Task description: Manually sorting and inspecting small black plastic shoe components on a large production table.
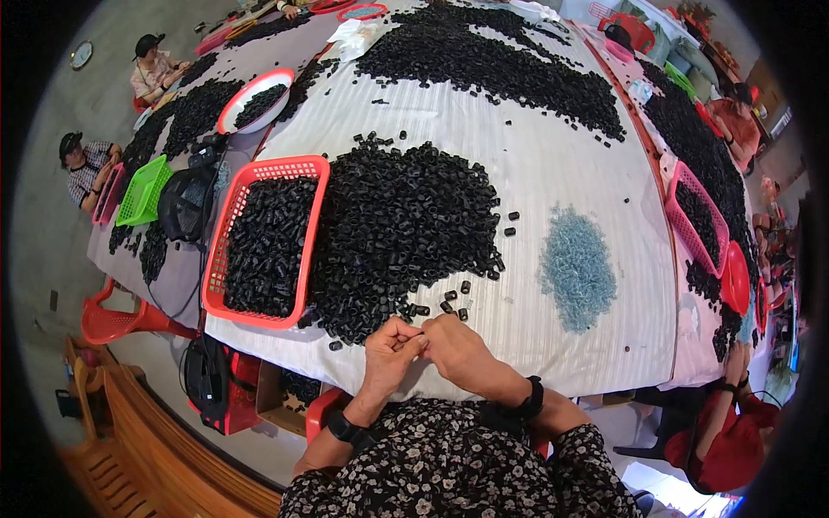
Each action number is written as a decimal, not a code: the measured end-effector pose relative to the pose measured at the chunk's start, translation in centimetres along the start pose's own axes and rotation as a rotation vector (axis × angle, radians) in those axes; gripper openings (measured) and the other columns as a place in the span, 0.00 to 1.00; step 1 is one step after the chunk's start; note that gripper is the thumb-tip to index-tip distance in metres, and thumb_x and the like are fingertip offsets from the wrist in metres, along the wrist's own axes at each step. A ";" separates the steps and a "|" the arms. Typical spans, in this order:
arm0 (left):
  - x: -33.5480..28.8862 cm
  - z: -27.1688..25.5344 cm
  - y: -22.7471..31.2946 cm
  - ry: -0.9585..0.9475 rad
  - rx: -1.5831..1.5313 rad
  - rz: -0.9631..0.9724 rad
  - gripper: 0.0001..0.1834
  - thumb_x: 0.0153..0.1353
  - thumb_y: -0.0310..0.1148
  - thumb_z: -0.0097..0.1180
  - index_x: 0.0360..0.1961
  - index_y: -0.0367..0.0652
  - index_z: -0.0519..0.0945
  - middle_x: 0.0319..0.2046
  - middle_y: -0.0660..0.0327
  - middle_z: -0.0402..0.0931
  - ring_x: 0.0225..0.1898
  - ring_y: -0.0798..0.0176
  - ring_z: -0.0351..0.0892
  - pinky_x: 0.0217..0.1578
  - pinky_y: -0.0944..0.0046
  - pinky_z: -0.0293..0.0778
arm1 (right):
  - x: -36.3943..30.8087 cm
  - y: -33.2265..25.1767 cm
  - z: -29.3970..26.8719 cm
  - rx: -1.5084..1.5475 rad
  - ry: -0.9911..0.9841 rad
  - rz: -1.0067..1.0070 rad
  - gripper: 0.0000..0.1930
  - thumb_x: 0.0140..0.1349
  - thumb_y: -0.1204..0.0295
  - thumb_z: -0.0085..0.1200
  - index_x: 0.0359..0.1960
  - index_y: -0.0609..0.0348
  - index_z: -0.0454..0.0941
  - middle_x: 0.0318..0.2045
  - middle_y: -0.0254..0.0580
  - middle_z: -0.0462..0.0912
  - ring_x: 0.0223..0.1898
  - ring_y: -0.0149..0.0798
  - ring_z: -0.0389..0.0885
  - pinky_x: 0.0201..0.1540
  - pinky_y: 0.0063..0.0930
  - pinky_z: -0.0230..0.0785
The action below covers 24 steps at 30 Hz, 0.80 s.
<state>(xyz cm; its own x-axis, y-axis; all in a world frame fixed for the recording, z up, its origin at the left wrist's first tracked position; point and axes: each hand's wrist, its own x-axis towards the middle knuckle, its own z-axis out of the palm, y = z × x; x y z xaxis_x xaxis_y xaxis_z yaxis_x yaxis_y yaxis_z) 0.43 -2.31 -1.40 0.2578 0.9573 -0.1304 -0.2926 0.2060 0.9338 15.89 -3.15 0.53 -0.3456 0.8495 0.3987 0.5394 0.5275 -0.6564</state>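
My left hand (391, 352) and my right hand (462, 352) meet at the table's near edge, fingers pinched together. A small dark bit shows between the fingertips, too small and covered to make out. Just beyond them spreads a big pile of short black plastic tube-like pieces (401, 224). Several loose black pieces (450, 306) lie right beside my right hand. Left of the pile stands a red plastic basket (314, 233) filled with similar black pieces. To the right is a smaller heap of clear bluish little pieces (579, 268).
The white-covered table (509, 354) bears another long black heap (492, 65) farther back. A white bowl with red rim (275, 114), a green basket (145, 192) and a pink basket (698, 216) stand around. A red stool (129, 321) is at left. Several other people work along adjoining tables.
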 end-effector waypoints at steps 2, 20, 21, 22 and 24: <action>0.0 0.0 0.0 0.017 0.025 0.007 0.04 0.57 0.17 0.54 0.29 0.36 0.72 0.24 0.63 0.75 0.25 0.76 0.73 0.27 0.77 0.70 | 0.1 -0.2 -0.1 -0.151 -0.008 -0.120 0.14 0.47 0.77 0.54 0.37 0.64 0.68 0.30 0.43 0.69 0.33 0.42 0.71 0.36 0.30 0.67; -0.2 1.2 -2.2 0.245 0.008 -0.063 0.11 0.50 0.13 0.52 0.19 0.41 0.69 0.19 0.72 0.66 0.21 0.80 0.61 0.20 0.78 0.59 | 0.0 0.3 1.4 -0.294 0.002 -0.124 0.13 0.46 0.76 0.51 0.36 0.60 0.70 0.24 0.37 0.69 0.28 0.38 0.70 0.31 0.28 0.67; -0.1 1.0 -2.1 0.228 -0.014 -0.062 0.12 0.50 0.12 0.51 0.19 0.41 0.69 0.19 0.71 0.66 0.21 0.80 0.61 0.20 0.78 0.59 | 0.1 0.5 1.3 -0.295 0.002 -0.120 0.13 0.46 0.76 0.51 0.36 0.60 0.70 0.24 0.37 0.69 0.28 0.38 0.70 0.31 0.28 0.67; -0.1 1.1 -1.9 0.225 -0.014 -0.066 0.12 0.50 0.12 0.51 0.19 0.41 0.69 0.19 0.71 0.66 0.21 0.80 0.61 0.20 0.78 0.59 | 0.2 0.6 1.2 -0.282 0.038 -0.161 0.14 0.45 0.75 0.52 0.37 0.60 0.70 0.25 0.37 0.69 0.28 0.38 0.71 0.31 0.28 0.67; 0.1 1.1 -1.4 0.172 -0.043 -0.071 0.12 0.51 0.12 0.51 0.21 0.41 0.68 0.19 0.72 0.65 0.21 0.80 0.61 0.20 0.78 0.59 | 0.2 0.9 1.2 -0.267 0.074 -0.202 0.15 0.44 0.75 0.52 0.37 0.60 0.71 0.25 0.38 0.70 0.28 0.38 0.71 0.31 0.28 0.67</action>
<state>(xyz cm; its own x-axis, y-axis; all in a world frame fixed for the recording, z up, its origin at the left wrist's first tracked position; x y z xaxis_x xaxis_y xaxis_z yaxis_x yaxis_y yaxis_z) 1.88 -2.70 -2.37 0.1195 0.9597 -0.2542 -0.3194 0.2796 0.9054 15.39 -2.57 -0.77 -0.4150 0.7208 0.5552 0.6509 0.6616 -0.3724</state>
